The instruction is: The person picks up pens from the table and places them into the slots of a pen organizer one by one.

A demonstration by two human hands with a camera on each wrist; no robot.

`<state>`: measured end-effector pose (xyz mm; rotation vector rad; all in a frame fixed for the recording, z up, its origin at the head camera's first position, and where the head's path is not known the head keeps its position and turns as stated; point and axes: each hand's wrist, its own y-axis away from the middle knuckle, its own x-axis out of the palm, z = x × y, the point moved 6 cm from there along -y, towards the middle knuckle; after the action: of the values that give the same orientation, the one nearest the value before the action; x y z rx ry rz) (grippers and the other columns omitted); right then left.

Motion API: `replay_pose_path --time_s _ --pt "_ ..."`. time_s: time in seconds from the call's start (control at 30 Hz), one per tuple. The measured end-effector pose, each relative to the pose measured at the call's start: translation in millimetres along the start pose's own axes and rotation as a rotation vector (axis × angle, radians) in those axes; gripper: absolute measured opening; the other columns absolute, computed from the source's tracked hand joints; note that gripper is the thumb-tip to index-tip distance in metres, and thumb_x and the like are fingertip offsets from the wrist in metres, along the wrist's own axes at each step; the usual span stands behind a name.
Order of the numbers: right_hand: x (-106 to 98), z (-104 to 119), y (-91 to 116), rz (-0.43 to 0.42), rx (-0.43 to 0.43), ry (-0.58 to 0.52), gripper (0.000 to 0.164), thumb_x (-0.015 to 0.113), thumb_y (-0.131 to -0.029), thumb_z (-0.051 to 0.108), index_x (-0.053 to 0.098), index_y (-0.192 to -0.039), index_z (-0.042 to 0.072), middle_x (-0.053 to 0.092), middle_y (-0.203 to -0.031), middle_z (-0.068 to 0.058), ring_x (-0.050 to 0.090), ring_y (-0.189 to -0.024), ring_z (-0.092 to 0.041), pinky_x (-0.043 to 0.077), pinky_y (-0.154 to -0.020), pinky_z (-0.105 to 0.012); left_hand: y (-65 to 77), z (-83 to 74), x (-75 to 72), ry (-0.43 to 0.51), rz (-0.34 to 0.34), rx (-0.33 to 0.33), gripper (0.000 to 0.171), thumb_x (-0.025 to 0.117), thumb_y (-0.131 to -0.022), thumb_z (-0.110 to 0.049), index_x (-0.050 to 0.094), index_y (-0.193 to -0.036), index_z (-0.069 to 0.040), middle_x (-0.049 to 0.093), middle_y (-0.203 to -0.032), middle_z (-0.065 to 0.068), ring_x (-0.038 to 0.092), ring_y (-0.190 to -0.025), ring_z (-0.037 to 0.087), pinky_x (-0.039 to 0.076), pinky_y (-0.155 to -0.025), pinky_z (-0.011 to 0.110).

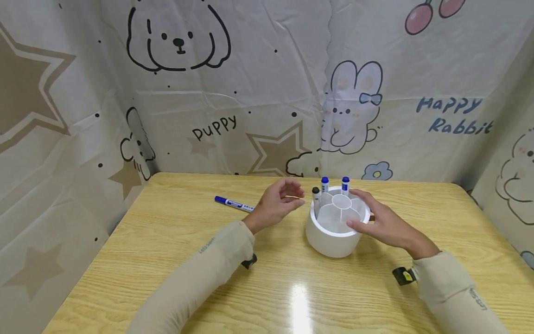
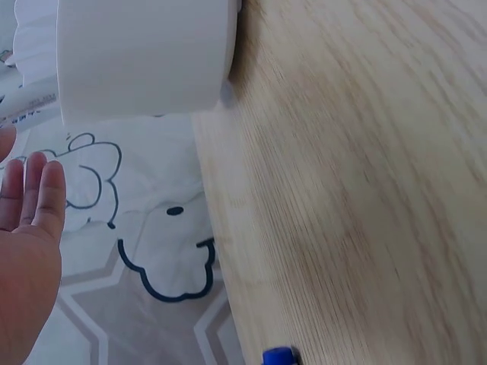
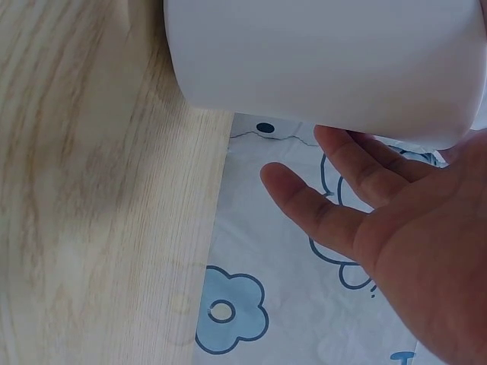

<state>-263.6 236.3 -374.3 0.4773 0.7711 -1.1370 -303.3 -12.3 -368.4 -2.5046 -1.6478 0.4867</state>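
Observation:
A round white pen organizer with several compartments stands on the table. Its right side is held by my right hand, the thumb over the near rim and the fingers around the far side. In the right wrist view, the fingers of that hand reach past the white wall. A black-capped marker and two blue-capped markers, one at the back and one further right, stand upright inside. Just left of the organizer, my left hand hovers with loosely bent fingers and nothing in them.
Behind my left hand, a blue-capped marker lies on the wooden table, partly covered by the forearm. A printed cloth hangs behind the table's far edge and along both sides.

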Motion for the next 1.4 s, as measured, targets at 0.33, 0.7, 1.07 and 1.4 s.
replay_pose_path --time_s 0.33,0.7,1.07,1.4 --pt "0 1 0 0.002 -0.006 -0.005 0.083 0.067 -0.095 0.04 0.022 -0.156 0.007 0.037 -0.15 -0.029 0.05 -0.124 -0.05 0.051 -0.094 -0.062 4.9 6.3 -19.6 -0.007 -0.017 0.025 0.035 0.067 -0.091 0.009 0.052 -0.123 0.004 0.061 -0.118 0.025 0.063 -0.11 0.031 0.056 -0.092 0.029" --pt "0 1 0 -0.001 -0.021 -0.008 0.081 0.068 -0.095 0.038 0.024 -0.156 0.007 0.042 -0.146 -0.029 0.053 -0.121 -0.047 0.052 -0.092 -0.06 13.4 16.0 -44.7 -0.096 0.009 0.0 0.031 0.068 -0.091 0.006 0.056 -0.119 0.006 0.063 -0.117 0.024 0.063 -0.111 0.032 0.056 -0.092 0.032" --pt "0 0 0 0.005 -0.019 -0.014 0.082 0.067 -0.095 0.038 0.023 -0.156 0.008 0.04 -0.147 -0.028 0.054 -0.12 -0.046 0.053 -0.091 -0.059 20.7 26.8 -67.9 -0.306 0.064 -0.031 0.026 0.069 -0.093 0.0 0.064 -0.119 0.003 0.065 -0.121 0.019 0.062 -0.115 0.03 0.049 -0.103 0.039" --pt "0 0 -2 0.01 -0.018 -0.017 0.082 0.067 -0.095 0.038 0.022 -0.157 0.007 0.038 -0.149 -0.029 0.052 -0.123 -0.048 0.052 -0.092 -0.06 29.5 36.1 -75.9 -0.566 0.178 -0.022 0.032 0.071 -0.091 0.001 0.064 -0.122 0.004 0.066 -0.124 0.014 0.06 -0.119 0.03 0.048 -0.104 0.042"
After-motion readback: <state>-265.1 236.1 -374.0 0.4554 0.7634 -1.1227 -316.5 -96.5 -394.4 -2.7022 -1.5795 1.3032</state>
